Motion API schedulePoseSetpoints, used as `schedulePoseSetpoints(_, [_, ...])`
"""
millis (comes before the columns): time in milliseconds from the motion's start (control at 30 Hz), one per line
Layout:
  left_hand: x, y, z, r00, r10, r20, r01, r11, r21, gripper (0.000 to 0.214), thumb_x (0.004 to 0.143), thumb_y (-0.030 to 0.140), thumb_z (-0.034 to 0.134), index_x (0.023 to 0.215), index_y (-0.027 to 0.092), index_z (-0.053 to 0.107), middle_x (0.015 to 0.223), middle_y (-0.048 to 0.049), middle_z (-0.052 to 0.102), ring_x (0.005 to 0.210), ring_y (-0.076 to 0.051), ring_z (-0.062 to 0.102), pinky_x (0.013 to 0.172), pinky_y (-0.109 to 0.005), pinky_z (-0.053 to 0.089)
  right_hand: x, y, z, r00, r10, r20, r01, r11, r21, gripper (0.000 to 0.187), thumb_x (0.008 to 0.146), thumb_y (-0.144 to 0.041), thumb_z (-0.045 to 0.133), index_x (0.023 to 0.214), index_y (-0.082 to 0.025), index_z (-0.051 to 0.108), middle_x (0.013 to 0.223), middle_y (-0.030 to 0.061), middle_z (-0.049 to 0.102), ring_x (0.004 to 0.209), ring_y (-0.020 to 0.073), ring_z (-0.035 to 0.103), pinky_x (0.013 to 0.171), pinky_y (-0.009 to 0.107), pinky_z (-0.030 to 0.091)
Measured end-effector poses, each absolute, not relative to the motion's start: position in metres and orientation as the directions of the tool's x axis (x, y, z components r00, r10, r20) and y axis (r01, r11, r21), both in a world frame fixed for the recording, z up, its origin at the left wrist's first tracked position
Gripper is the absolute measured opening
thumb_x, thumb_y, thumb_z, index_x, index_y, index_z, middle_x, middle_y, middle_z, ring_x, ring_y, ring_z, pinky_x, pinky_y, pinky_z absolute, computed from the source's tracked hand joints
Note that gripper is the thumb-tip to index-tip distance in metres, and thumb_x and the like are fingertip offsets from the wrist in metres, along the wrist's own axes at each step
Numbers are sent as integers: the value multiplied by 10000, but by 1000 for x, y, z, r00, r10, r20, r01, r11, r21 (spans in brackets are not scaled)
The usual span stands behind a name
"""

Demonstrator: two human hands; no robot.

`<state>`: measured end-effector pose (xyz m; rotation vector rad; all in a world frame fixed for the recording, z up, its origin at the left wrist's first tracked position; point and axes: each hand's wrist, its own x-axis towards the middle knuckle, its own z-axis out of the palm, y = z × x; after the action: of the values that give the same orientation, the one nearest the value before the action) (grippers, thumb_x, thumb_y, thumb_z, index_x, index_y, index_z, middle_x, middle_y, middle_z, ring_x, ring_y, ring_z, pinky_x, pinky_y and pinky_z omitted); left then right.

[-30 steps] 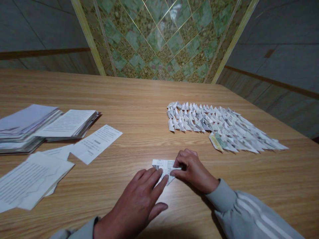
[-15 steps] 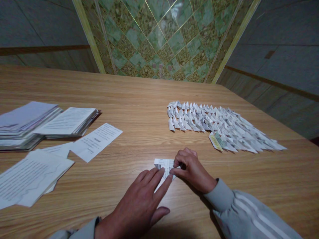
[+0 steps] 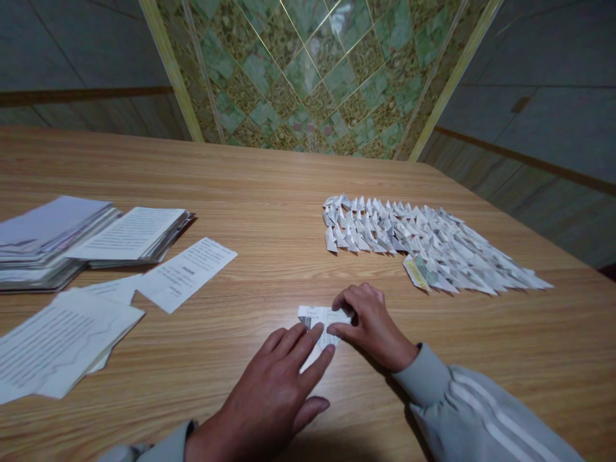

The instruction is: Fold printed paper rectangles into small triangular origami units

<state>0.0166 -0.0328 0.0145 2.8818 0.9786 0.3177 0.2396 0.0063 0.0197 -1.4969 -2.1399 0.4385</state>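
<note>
A small folded piece of printed paper (image 3: 312, 314) lies flat on the wooden table in front of me, partly covered by my fingers. My left hand (image 3: 282, 378) rests palm down with its fingers stretched out, the fingertips pressing on the paper's lower middle. My right hand (image 3: 368, 324) curls around the paper's right side. Its thumb touches near the middle and the index finger sits at the upper edge. Part of that right side is hidden under the hand.
Rows of small pointed folded paper pieces (image 3: 447, 250) stand at the right, one yellow-green piece (image 3: 418, 273) at their near edge. To the left are paper stacks (image 3: 135, 234), a single printed slip (image 3: 187, 274) and loose printed sheets (image 3: 62, 343). A tiled wall (image 3: 308, 77) rises behind.
My right index finger has moved up and away from the thumb, and more of the paper's right half shows flat. My left hand has barely shifted.
</note>
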Motion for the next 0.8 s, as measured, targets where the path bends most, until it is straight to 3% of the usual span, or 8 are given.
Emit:
schedulePoseSetpoints(200, [15, -32, 14, 792, 594, 139, 573, -803, 165, 604, 890, 495, 624, 1415, 241, 470, 1462, -69, 530, 1232, -368, 519, 956, -508, 416, 250, 6, 19, -253, 944, 211, 835, 323, -446, 250, 782, -225, 800, 939, -220, 606, 857, -2, 625, 871, 221, 518, 790, 348, 291])
schedulePoseSetpoints(467, [15, -32, 18, 788, 602, 130, 582, -797, 166, 610, 877, 463, 659, 1415, 249, 468, 1499, -42, 486, 1227, -368, 514, 955, -521, 410, 243, 0, 28, -346, 911, 223, 814, 410, -411, 169, 818, -228, 770, 922, -216, 638, 878, 10, 641, 920, 223, 521, 864, 380, 299])
schedulePoseSetpoints(600, [15, -29, 19, 785, 604, 136, 579, -794, 185, 610, 865, 407, 687, 1403, 209, 478, 1474, -48, 518, 1210, -351, 508, 951, -507, 426, 235, -5, 31, -348, 913, 214, 781, 409, -473, 262, 838, -229, 750, 1055, -213, 605, 971, 19, 664, 961, 219, 526, 888, 376, 301])
schedulePoseSetpoints(800, [12, -29, 13, 755, 615, 228, 560, -785, 265, 543, 864, 376, 684, 1351, 208, 513, 1442, -54, 552, 1191, -336, 503, 942, -515, 457, 233, -5, 27, -309, 942, 132, 779, 330, -533, 128, 843, -197, 738, 908, -212, 629, 875, 3, 648, 920, 212, 526, 850, 359, 295])
